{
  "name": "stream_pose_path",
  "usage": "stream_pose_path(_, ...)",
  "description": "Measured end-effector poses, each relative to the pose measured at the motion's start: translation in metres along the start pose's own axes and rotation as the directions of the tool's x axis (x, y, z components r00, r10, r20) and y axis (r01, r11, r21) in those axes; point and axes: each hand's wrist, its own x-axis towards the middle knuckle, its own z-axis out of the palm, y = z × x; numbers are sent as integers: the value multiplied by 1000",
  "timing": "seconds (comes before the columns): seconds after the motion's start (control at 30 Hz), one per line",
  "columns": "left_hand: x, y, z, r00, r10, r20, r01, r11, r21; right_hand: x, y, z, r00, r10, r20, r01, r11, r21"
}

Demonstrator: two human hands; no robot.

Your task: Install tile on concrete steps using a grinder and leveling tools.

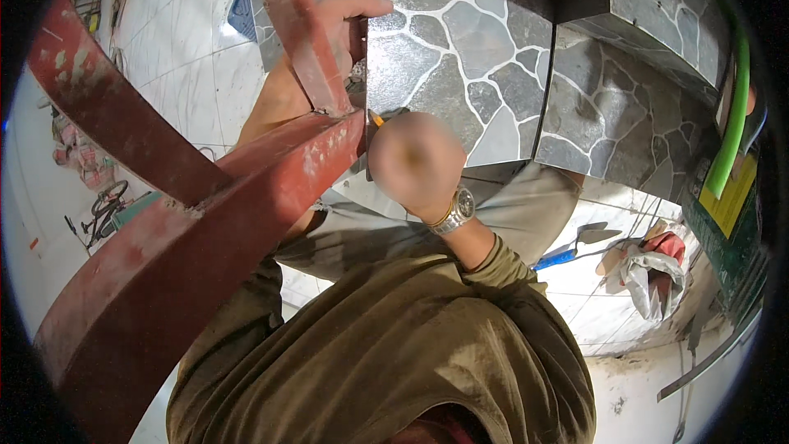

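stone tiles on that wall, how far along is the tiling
Done: stone-pattern tiles already cover the faces at right. In hand: the left hand grips the edge of one loose tile, and the right hand, blurred, sits at its lower corner with something yellow, perhaps a pencil. Left: that tile is not visibly fixed; a trowel lies on the floor.

Head camera looks steeply down, close, perhaps slightly forward
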Motion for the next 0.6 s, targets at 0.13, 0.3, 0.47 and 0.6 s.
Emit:
stream_pose_path(0.13,2,-3,6,999,28,15,-29,999,19,-1,1,-3,1000,4,0,-4,999,-34)
stream_pose_path(0.3,-4,1,2,999,49,-2,-49,997,53,-1,-4,-2,999,19,-29,-19,1000,-24)
stream_pose_path(0.47,-3,0,7,997,72,-17,-71,995,72,-2,-2,-2,997,68,-35,-69,997,-42)
stream_pose_path(0.6,-1,-1,6,997,71,-14,-70,996,55,0,3,2,998,-56,-15,56,998,-5)
